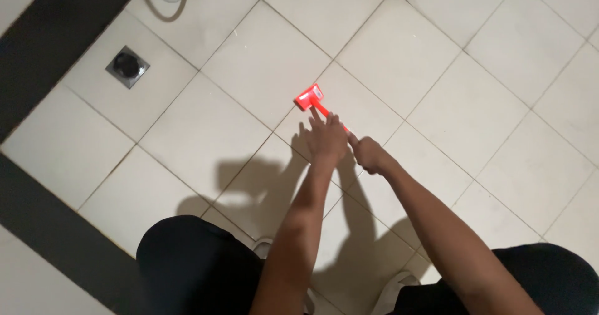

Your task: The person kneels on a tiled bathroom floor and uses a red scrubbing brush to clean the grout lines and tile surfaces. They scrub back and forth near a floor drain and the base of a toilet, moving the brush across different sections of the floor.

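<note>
Pale square floor tiles are filling the view, with a dark strip running along the far left. The person's black-clad knees are showing at the bottom edge. The left hand is lying flat and spread on a tile, fingers reaching toward the mallet head. The right hand is closing around the handle of the red mallet, whose head is resting on the floor. A square metal drain is sitting well apart.

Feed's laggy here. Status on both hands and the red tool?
Right hand closed on the handle end. Left hand open, fingers flat over the handle. Red tool head down on the floor tile. Nothing around it.
</note>
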